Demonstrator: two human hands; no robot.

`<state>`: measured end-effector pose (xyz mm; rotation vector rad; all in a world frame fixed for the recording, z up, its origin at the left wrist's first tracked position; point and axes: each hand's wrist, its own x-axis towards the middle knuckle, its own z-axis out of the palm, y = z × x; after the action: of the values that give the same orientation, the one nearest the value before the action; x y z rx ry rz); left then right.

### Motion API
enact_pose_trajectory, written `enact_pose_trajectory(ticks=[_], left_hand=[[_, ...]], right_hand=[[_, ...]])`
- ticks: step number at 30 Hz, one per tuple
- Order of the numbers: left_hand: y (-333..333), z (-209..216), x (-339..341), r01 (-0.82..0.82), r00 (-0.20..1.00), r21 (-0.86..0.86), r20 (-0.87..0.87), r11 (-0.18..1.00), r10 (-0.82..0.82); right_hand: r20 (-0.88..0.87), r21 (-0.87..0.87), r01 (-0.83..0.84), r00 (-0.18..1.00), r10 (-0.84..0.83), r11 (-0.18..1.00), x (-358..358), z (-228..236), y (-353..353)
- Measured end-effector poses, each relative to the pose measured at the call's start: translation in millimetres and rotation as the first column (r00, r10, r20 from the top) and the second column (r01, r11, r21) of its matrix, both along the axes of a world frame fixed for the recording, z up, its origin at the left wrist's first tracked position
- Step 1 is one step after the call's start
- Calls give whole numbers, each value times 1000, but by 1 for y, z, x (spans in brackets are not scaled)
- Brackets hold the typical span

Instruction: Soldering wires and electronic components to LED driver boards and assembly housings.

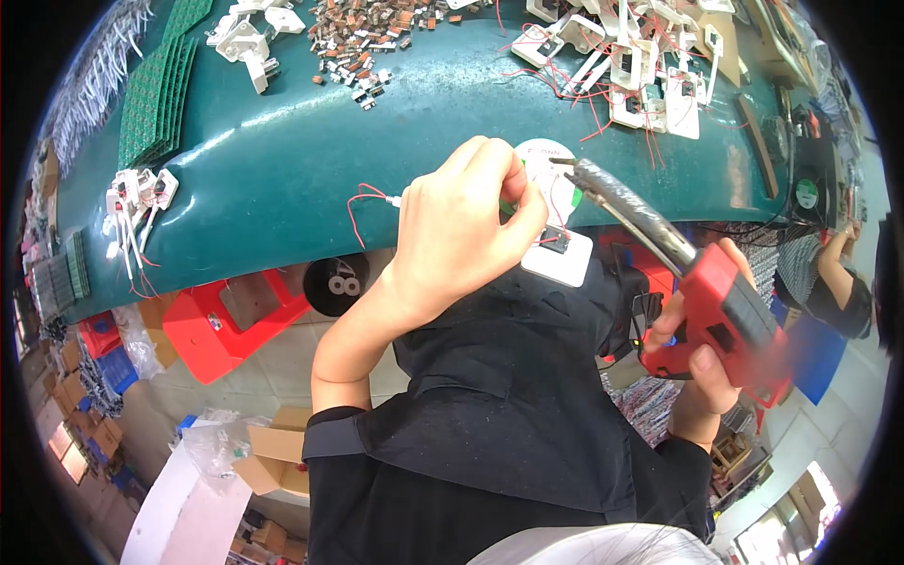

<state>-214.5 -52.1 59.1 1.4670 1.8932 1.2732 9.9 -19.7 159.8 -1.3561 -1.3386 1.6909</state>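
My left hand (pixel 461 221) is closed in a pinch above the table's near edge; what its fingertips grip is hidden. Left of it, a small white connector (pixel 395 201) with red wires (pixel 356 212) sticks out. Close to its fingers is a white plastic housing (pixel 563 264) with a black part and a thin red wire, overlapping a round white-and-green reel or disc (pixel 539 151). My right hand (pixel 713 372) is wrapped round the handle of a red-and-black soldering gun (pixel 720 311). Its long metal barrel slants up and left, the dark tip over the disc's right side.
The green table (pixel 273 179) bears a pile of small brown-and-silver parts (pixel 367 33), white housings with red wires (pixel 650 71), a white wired cluster (pixel 139 202) and stacked green circuit boards (pixel 155 99). Below stands a red stool (pixel 226 325). Another person's arm (pixel 833 264) shows at right.
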Motion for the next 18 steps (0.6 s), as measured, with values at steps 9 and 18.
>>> enact_pose_trajectory(ticks=[9, 18], left_hand=[[1, 0, -1, 13, 1000, 22, -15, 1000, -12], [1, 0, -4, 38, 999, 23, -17, 999, -37]], right_hand=[[31, -59, -44, 998, 46, 997, 3, -3, 2], [36, -52, -45, 998, 46, 998, 3, -5, 1]])
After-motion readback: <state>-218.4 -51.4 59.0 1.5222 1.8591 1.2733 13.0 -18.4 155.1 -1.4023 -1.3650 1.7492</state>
